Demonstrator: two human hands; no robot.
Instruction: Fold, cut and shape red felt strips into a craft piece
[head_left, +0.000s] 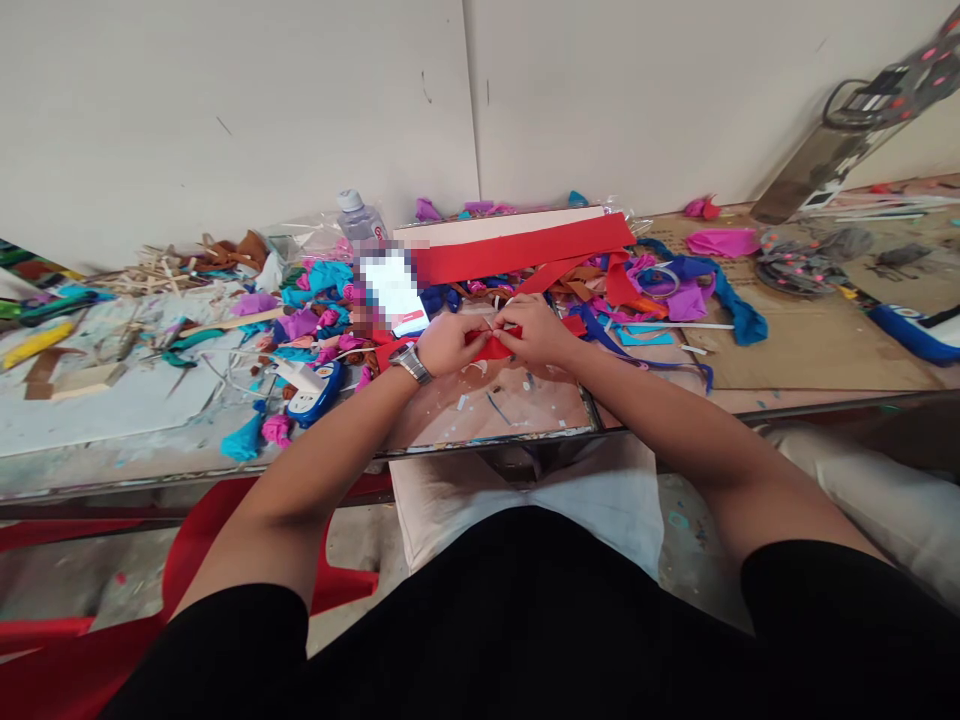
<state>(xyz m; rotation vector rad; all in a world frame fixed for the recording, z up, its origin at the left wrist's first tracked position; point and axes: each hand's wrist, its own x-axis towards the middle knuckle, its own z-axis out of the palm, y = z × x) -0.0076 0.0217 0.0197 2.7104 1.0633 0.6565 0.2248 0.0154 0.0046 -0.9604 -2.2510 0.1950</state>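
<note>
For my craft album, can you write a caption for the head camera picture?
Both hands, left hand and right hand, pinch a red paper piece over a table strewn with colourful paper scraps.

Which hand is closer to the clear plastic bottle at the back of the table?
Left. The left hand sits almost straight in front of the bottle, pinching the red paper piece. The right hand holds the same piece farther to the right.
</note>
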